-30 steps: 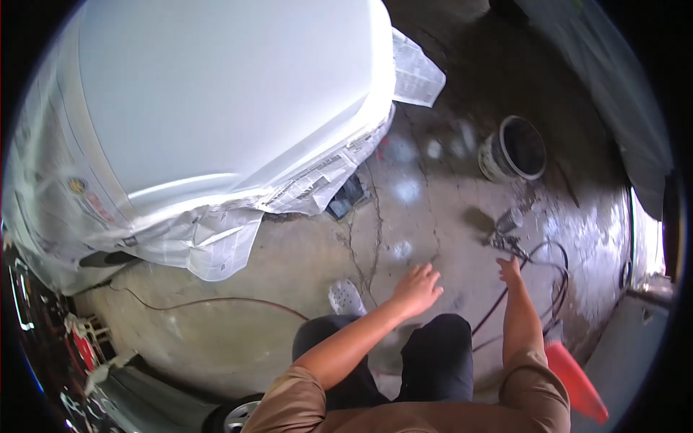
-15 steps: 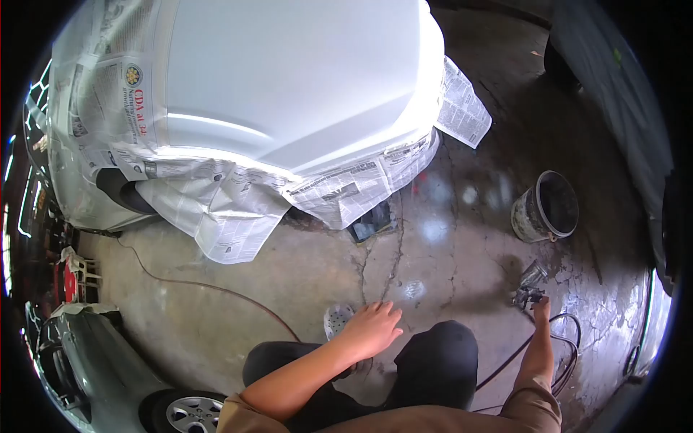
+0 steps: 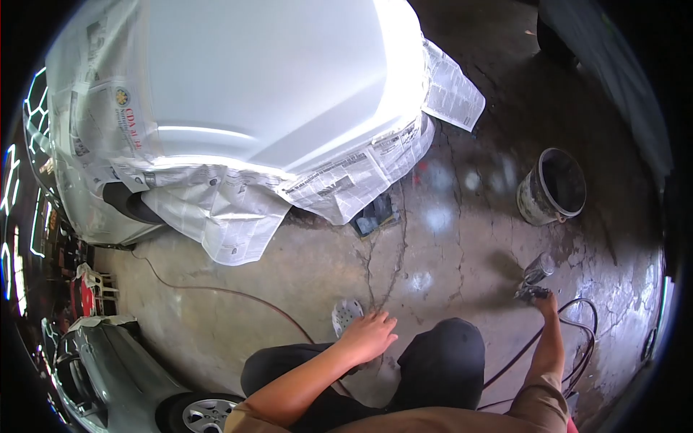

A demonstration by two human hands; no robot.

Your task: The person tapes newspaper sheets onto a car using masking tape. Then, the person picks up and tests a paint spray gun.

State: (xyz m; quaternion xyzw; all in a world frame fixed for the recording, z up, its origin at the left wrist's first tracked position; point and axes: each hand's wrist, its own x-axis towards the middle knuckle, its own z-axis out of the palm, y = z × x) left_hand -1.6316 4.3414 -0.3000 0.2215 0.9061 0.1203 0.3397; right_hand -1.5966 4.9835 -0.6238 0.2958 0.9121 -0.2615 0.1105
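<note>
My right hand (image 3: 546, 303), out to the right, is closed around a spray gun (image 3: 534, 277) with a clear cup on top. A dark hose runs back from that side. My left hand (image 3: 369, 336) hovers over my lap between the knees, fingers loosely spread and holding nothing. Just beyond it a white perforated clog (image 3: 346, 317) shows on my foot. Ahead stands a light-coloured car panel (image 3: 267, 79), glossy, with newspaper masking (image 3: 249, 224) taped along its lower edge and left side.
A paint-stained bucket (image 3: 535, 195) stands on the cracked concrete floor at right. The hose (image 3: 585, 339) loops beside my right arm, and another hose (image 3: 238, 291) crosses the floor at left. A grey car (image 3: 130, 379) is parked at lower left. A dark tray-like object (image 3: 376, 218) lies below the newspaper.
My view has shifted slightly, so the car panel sits further left. The spray gun's cup now stands more upright in my right hand. My left hand stays over my lap.
</note>
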